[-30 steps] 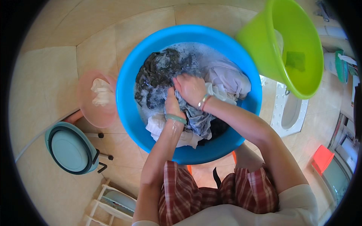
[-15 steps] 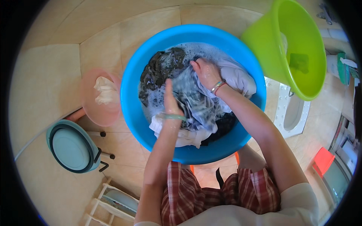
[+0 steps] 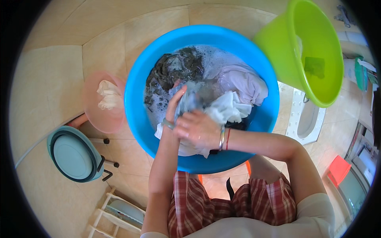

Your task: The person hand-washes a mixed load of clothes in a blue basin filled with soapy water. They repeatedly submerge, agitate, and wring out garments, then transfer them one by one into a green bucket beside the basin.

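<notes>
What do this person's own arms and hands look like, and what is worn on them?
Both hands are ungloved. The left hand has a greyish-green bangle at the wrist. The right hand, slightly blurred, has a silvery bangle and a thin red cord. A short whitish sleeve covers the top of the right arm.

Bright light, dark curved edges

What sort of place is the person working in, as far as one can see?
Probably a bathroom: a white squat toilet is set in the tiled floor. It seems to serve for hand washing too, since a large blue tub holds clothes in foamy water.
</notes>
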The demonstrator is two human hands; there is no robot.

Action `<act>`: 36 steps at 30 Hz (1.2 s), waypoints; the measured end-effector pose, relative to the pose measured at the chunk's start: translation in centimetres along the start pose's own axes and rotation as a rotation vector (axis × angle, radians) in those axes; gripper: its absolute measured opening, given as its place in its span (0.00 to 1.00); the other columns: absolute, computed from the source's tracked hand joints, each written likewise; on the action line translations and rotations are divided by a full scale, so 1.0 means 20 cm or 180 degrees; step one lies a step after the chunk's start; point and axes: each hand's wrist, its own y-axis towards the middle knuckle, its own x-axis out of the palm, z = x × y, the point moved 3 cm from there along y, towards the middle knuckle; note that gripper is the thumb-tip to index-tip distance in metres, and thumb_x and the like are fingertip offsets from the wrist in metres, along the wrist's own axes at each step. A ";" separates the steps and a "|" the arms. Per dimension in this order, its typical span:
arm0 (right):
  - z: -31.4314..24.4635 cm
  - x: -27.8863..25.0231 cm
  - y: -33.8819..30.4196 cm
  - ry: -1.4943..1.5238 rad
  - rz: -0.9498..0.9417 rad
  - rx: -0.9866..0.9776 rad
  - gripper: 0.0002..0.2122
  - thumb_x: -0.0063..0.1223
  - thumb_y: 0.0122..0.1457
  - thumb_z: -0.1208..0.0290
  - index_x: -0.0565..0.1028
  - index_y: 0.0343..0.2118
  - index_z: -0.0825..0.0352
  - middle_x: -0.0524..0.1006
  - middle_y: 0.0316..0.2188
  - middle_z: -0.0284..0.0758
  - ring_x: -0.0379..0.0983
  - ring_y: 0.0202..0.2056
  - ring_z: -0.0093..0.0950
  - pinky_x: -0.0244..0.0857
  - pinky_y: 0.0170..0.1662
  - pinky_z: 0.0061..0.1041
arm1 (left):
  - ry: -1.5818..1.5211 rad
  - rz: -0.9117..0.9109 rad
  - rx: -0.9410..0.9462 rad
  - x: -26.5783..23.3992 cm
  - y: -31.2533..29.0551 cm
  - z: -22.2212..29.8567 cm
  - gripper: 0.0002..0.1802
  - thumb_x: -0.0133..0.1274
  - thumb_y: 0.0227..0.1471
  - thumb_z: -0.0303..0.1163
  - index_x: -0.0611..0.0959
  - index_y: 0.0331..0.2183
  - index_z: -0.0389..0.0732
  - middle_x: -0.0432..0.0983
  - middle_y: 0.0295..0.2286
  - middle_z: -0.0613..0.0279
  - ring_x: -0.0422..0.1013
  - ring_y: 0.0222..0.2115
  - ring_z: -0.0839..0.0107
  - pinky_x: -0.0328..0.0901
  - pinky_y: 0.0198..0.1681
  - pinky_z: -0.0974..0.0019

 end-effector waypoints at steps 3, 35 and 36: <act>-0.15 -0.08 0.05 0.0097 0.0040 -0.0072 0.07 0.53 0.53 0.64 0.71 0.31 0.59 0.68 0.31 0.31 0.68 0.37 0.27 0.62 0.37 0.30 | -0.0284 -0.0120 0.0010 0.06 -0.02 -0.03 0.19 0.48 0.58 0.55 0.76 0.41 0.53 0.74 0.28 0.62 0.68 0.25 0.68 0.64 0.28 0.66; 0.76 -0.03 0.02 -0.0657 0.0822 0.2110 0.08 0.50 0.60 0.64 0.74 0.31 0.64 0.75 0.25 0.42 0.75 0.30 0.43 0.69 0.31 0.39 | -0.0018 0.1246 0.0541 0.10 -0.02 -0.09 0.21 0.49 0.57 0.44 0.78 0.45 0.38 0.78 0.42 0.61 0.73 0.43 0.65 0.65 0.51 0.62; 0.76 -0.03 0.00 -0.0663 0.0816 0.1818 0.08 0.50 0.60 0.64 0.73 0.33 0.64 0.76 0.27 0.42 0.75 0.31 0.43 0.69 0.33 0.40 | -0.0644 0.0882 0.0430 0.08 0.00 -0.05 0.22 0.49 0.58 0.43 0.77 0.47 0.38 0.77 0.45 0.60 0.72 0.46 0.63 0.64 0.53 0.61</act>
